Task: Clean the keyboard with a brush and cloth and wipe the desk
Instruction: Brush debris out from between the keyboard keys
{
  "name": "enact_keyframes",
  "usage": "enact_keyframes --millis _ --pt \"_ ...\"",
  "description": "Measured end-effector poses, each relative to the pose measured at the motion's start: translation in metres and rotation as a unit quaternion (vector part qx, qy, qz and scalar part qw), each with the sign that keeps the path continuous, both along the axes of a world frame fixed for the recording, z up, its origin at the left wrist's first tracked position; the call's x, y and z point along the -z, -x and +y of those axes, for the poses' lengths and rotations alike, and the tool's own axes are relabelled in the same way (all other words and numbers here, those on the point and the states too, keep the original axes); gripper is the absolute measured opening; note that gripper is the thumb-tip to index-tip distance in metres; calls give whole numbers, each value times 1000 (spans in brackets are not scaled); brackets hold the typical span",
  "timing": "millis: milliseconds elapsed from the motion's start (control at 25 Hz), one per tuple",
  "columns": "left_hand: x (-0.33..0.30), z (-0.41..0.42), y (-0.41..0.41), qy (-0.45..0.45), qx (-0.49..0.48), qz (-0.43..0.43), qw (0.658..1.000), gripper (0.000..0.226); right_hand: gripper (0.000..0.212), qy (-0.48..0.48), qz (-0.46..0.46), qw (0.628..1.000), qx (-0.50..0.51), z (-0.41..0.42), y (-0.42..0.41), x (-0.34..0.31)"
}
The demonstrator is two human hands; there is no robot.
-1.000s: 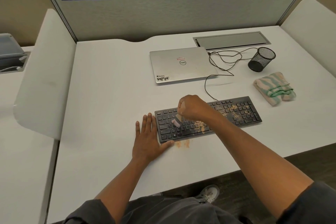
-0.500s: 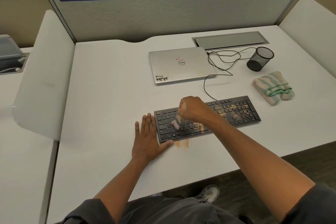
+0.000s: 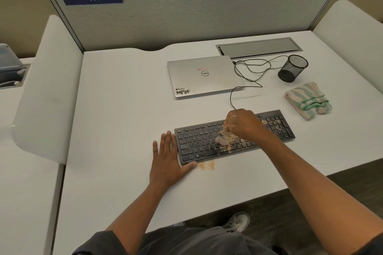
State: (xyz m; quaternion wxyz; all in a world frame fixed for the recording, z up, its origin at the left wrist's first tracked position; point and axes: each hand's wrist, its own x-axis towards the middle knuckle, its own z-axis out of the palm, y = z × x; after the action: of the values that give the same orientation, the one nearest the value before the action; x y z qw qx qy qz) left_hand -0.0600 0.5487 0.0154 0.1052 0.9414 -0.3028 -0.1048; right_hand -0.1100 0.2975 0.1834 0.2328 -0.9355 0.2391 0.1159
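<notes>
On the white desk (image 3: pixel 124 109) I see my left hand (image 3: pixel 167 159) spread flat beside the keyboard (image 3: pixel 234 136), my right hand (image 3: pixel 242 123) gripping the brush (image 3: pixel 224 133) on dusty keys

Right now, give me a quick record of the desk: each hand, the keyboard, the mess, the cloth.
left hand: flat on the desk, thumb against the keyboard's near left corner
right hand: grips the brush, bristles on the middle keys
keyboard: black, orange-tan dust on middle and right keys
spill: orange-tan dust on the desk at the keyboard's front edge
cloth: folded, striped, right of the keyboard, untouched
</notes>
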Motion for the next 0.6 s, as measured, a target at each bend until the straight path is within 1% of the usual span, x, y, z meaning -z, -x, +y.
enact_keyframes --millis 40,80,160,240,360,480,600 --pt "0 0 0 1 -1 0 1000 125 3 -53 -16 998 25 -3 3 0" --pt "0 0 0 1 -1 0 1000 124 6 -94 -36 994 44 -4 6 0" --pt "0 0 0 -6 -1 -2 1000 124 8 -123 -60 989 55 1 9 8" --pt "0 1 -1 -12 2 -3 1000 123 7 -115 -70 990 49 8 10 18" --pt "1 0 -1 -1 -2 -3 1000 122 9 -65 -69 995 26 10 12 27" --pt "0 0 0 -5 -2 0 1000 123 10 -24 -71 996 42 -1 16 25" --pt "-1 -1 0 -13 -2 3 1000 122 5 -62 -114 988 83 -4 13 18"
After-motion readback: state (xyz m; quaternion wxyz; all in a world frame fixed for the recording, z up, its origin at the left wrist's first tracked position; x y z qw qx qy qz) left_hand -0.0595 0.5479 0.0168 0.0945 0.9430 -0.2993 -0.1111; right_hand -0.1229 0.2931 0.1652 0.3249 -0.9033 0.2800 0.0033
